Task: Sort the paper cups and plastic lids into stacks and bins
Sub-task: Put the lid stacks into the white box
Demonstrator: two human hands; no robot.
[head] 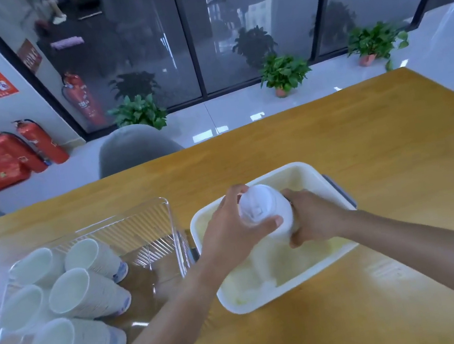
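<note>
Lidded paper cup (267, 213), both hands gripping, over white bin (337, 190)

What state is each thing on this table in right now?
Lidded cup: held above the white bin, lid on.
Left hand: gripping the lid end.
Right hand: gripping the cup body.
Cup stacks: lying tilted in the clear bin.
White bin: open.
</note>
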